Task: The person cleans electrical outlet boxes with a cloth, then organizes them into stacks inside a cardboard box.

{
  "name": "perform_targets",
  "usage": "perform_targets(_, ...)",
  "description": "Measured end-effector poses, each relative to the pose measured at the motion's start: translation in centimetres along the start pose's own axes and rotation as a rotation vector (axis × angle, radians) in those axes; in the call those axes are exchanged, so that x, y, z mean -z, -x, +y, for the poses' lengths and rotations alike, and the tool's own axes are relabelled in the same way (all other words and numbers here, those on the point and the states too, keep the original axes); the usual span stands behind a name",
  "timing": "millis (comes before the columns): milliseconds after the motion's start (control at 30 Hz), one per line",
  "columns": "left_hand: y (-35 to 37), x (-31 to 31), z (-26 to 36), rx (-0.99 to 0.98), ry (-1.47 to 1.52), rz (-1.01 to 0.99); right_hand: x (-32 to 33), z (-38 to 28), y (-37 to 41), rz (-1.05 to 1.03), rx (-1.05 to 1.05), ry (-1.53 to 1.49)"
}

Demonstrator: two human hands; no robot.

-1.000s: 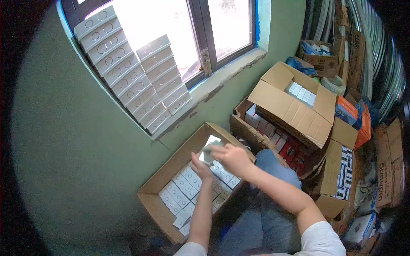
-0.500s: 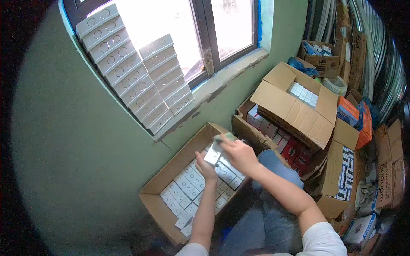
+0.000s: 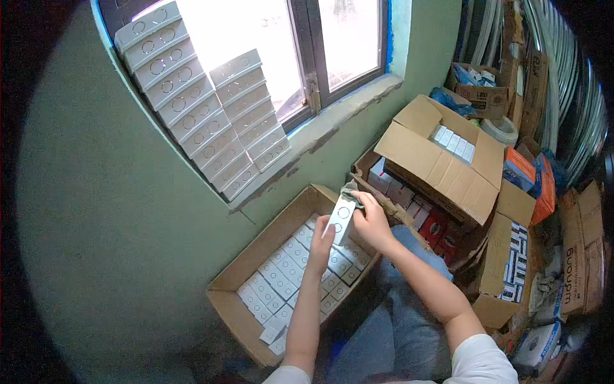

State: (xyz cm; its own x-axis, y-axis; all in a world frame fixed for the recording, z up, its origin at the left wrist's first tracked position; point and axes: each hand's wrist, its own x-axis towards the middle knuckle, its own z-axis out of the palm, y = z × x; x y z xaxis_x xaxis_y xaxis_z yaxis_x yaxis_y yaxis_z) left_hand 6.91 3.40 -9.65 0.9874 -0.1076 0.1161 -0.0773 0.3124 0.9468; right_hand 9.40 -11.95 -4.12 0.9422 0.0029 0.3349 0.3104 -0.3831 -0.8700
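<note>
A white rectangular wall box (image 3: 342,216) with round knockout marks is held tilted above an open carton (image 3: 259,248). The lower left side of the box is gripped by my left hand (image 3: 320,242). My right hand (image 3: 373,224) is closed on a grey-green cloth (image 3: 350,191), which lies against the upper end of the box. Many similar white boxes (image 3: 281,264) fill the carton in rows, a few of them lying askew at its near end.
Two leaning stacks of white boxes (image 3: 185,102) stand on the window sill (image 3: 345,109). To the right are an open carton (image 3: 441,173) with small white packs, a carton of red packages (image 3: 441,230), orange boxes (image 3: 545,189) and coiled tubing (image 3: 563,83).
The white box has risen and turned, so its long face with two circles now shows. The blurred right hand has slowed, with the cloth at the box's upper end.
</note>
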Motion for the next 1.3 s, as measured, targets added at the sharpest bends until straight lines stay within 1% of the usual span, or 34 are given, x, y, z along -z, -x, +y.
perform_targets(33,0.2,-0.4,0.7,0.044,0.007,-0.048,0.0,-0.3,0.0,0.004,-0.014,-0.015)
perform_targets(100,0.5,-0.3,1.1,0.16,-0.023,-0.157,-0.1,0.1,-0.1,0.023,0.141,0.11)
perform_targets(167,0.4,-1.0,0.4,0.084,0.046,-0.24,0.4,-1.4,0.4,0.011,0.268,0.275)
perform_targets(200,0.2,-0.8,-0.4,0.066,0.094,-0.245,0.5,-2.9,0.6,0.008,0.297,0.333)
perform_targets(300,0.0,-0.5,-2.5,0.021,0.065,-0.047,0.2,-3.7,1.2,-0.115,0.375,0.449)
perform_targets(333,-0.3,-0.1,-3.1,0.08,-0.044,0.031,-0.3,-3.3,1.4,-0.132,0.439,0.522)
perform_targets(367,-0.2,0.3,-3.8,0.09,0.06,0.134,-0.9,-2.8,1.7,-0.154,0.463,0.532)
perform_targets(433,0.1,-0.4,-2.3,0.108,0.27,0.34,-1.9,-1.9,2.5,-0.199,0.511,0.554)
perform_targets(467,-0.3,-0.6,-2.8,0.068,0.262,0.563,-2.3,-1.7,2.7,-0.196,0.576,0.598)
perform_targets(567,0.0,0.7,-2.6,0.046,0.226,0.655,-2.6,-2.1,3.5,-0.226,0.576,0.674)
perform_targets(600,0.2,0.6,-2.2,0.027,0.234,0.69,-2.7,-2.0,3.3,-0.205,0.559,0.696)
perform_targets(700,-0.2,1.3,-3.9,-0.025,0.153,0.84,-2.8,-2.8,3.3,-0.191,0.49,0.7)
perform_targets(733,-0.1,1.3,-4.0,-0.052,0.24,0.79,-3.1,-2.8,3.7,-0.191,0.536,0.672)
perform_targets(767,-0.1,1.2,-4.2,-0.095,0.041,0.814,-3.4,-2.6,3.9,-0.221,0.638,0.724)
perform_targets(800,0.0,1.1,-4.5,-0.139,-0.162,0.837,-3.9,-2.7,4.5,-0.246,0.667,0.733)
perform_targets(833,-0.1,1.0,-4.7,-0.135,-0.223,0.853,-4.3,-2.8,5.0,-0.272,0.696,0.739)
perform_targets(900,-0.2,0.8,-5.0,-0.126,-0.347,0.888,-4.1,-2.7,4.6,-0.309,0.635,0.792)
perform_targets(933,0.0,1.2,-4.1,-0.048,-0.175,0.796,-3.8,-2.5,4.4,-0.327,0.604,0.817)
perform_targets(1000,-0.2,1.4,-4.6,0.036,-0.026,0.866,-3.4,-1.2,3.2,-0.232,0.556,0.856)
perform_targets(1033,0.1,1.4,-4.4,0.024,0.022,0.799,-3.2,-0.8,2.8,-0.184,0.531,0.878)
perform_targets(1067,0.4,1.4,-4.2,0.014,0.069,0.729,-2.9,-0.6,2.7,-0.217,0.494,0.854)
perform_targets(1100,0.7,1.2,-3.9,0.002,0.118,0.657,-2.7,-0.7,2.8,-0.227,0.525,0.825)
perform_targets(1133,-0.3,1.9,-5.6,-0.036,0.036,0.809,-2.7,-0.9,3.0,-0.24,0.558,0.797)
perform_targets(1167,-0.5,1.9,-6.5,0.007,0.048,0.847,-2.7,-1.1,3.4,-0.255,0.591,0.768)
perform_targets(1233,-0.6,0.5,-4.0,0.092,0.063,0.926,-3.4,-1.7,4.3,-0.289,0.679,0.734)
perform_targets(1267,-0.7,1.1,-5.1,0.054,0.035,0.911,-3.8,-1.6,4.6,-0.287,0.688,0.737)
perform_targets(1300,-0.7,1.0,-4.5,0.015,0.007,0.896,-3.9,-1.6,4.7,-0.285,0.696,0.74)
